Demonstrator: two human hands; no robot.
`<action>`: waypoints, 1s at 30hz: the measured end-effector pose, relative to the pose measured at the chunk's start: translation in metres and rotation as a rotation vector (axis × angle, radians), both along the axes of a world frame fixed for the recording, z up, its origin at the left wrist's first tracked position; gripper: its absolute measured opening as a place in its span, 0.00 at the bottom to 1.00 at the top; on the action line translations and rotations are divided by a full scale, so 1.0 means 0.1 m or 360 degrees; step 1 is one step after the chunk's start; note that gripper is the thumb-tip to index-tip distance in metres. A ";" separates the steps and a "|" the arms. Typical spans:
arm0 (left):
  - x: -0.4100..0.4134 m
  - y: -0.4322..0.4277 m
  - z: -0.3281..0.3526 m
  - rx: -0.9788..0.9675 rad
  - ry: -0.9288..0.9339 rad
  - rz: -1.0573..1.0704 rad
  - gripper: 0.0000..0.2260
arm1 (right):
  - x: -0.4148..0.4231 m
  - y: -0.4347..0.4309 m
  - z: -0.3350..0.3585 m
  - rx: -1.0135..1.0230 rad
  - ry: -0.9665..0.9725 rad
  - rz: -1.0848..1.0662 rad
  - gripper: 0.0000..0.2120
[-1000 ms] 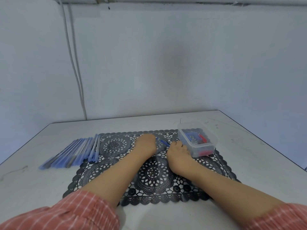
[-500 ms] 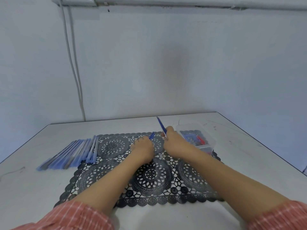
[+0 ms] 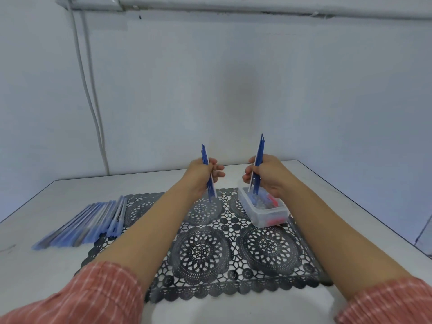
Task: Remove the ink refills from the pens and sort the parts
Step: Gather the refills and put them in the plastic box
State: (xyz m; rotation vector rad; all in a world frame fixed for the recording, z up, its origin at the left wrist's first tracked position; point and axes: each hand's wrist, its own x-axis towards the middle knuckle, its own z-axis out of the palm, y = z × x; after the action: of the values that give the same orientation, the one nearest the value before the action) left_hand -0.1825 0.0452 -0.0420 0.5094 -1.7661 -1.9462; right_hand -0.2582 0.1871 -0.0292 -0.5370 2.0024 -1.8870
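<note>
Table (image 3: 35,277) is pale and sits in a wall corner. A black lace mat (image 3: 203,251) covers its mid part. Both forearms reach out over the mat, w/ red-checked sleeves (image 3: 93,295) at the near edge.

Just off the mat's left edge lies the pile of pen barrels (image 3: 88,225): pale blue and clear, side by side, long axes running near-left to far-right. Too blurred to count. On the mat's far-right part stands a clear plastic tub (image 3: 264,213) w/ small blue and red bits inside, prob caps or tips.

L hand (image 3: 201,178) is raised over the mat's far-mid part, fingers curled round a bunch of thin blue refills (image 3: 205,155), one white stick among them. R hand (image 3: 266,176) is at approx the same height, fist closed round a second bunch (image 3: 260,148), also w/ a white stick.

Both bunches stand near upright, tops leaning slightly apart. The second bunch's lower ends point down into the tub's far end; can't tell if they touch what's inside. The L bunch's lower ends hang over bare mat, btw pile and tub, clear of both. So the tub is straight under R hand, and the pile is well off to L hand's side.

Judgement: the refills look pulled and this is the sorting step. Laying them flat needs a wrist turn from upright. Thin sticks in a fist could fan out or slip.
</note>
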 end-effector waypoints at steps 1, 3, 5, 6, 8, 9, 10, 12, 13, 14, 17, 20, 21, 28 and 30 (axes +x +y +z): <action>-0.06 0.05 0.04 0.0065 0.0073 0.0016 0.12 | -0.05 0.02 -0.02 0.0086 0.0070 -0.0048 0.09; -0.18 0.16 0.10 0.0111 0.0166 0.0047 0.13 | -0.12 0.04 -0.06 0.0252 0.0165 -0.0103 0.09; -0.29 0.28 0.11 0.0138 0.0211 0.0054 0.12 | -0.17 0.06 -0.09 0.0400 0.0216 -0.0126 0.09; -0.34 0.34 0.10 0.0147 0.0214 0.0052 0.12 | -0.18 0.05 -0.11 0.0460 0.0227 -0.0138 0.09; -0.45 0.48 0.06 0.0154 0.0198 0.0021 0.12 | -0.21 0.08 -0.13 0.0560 0.0242 -0.0155 0.08; -0.51 0.54 0.03 0.0147 0.0180 0.0005 0.12 | -0.22 0.09 -0.13 0.0614 0.0252 -0.0157 0.08; -0.57 0.59 0.00 0.0130 0.0153 -0.0013 0.12 | -0.23 0.12 -0.13 0.0668 0.0270 -0.0155 0.07; -0.66 0.66 -0.05 0.0058 0.0045 -0.0039 0.11 | -0.25 0.15 -0.12 0.0828 0.0341 -0.0129 0.07; -0.70 0.68 -0.08 0.0002 -0.0031 -0.0052 0.09 | -0.25 0.16 -0.11 0.0907 0.0369 -0.0121 0.06; -0.72 0.70 -0.09 -0.0066 -0.0117 -0.0068 0.08 | -0.25 0.17 -0.10 0.0959 0.0392 -0.0114 0.05; -0.73 0.71 -0.13 -0.0358 -0.0374 -0.0094 0.07 | -0.28 0.15 -0.14 0.0966 0.0358 -0.0100 0.04; -0.78 0.70 -0.14 -0.0699 -0.0543 -0.0051 0.11 | -0.31 0.13 -0.20 0.1042 0.0424 -0.0098 0.03; -0.80 0.70 -0.14 -0.0804 -0.0576 -0.0049 0.10 | -0.32 0.13 -0.22 0.1082 0.0443 -0.0107 0.05; -0.82 0.69 -0.21 -0.1537 -0.0776 0.0065 0.10 | -0.37 0.11 -0.27 0.1228 0.0490 -0.0090 0.08; -0.81 0.66 -0.24 -0.1788 -0.0904 0.0168 0.09 | -0.37 0.11 -0.29 0.1223 0.0493 -0.0087 0.08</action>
State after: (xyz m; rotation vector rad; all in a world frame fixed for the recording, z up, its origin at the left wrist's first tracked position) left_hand -0.2637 0.1115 -0.0662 0.7137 -2.7090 -0.4991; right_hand -0.2956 0.1981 -0.0581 -0.5644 2.7252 -0.9462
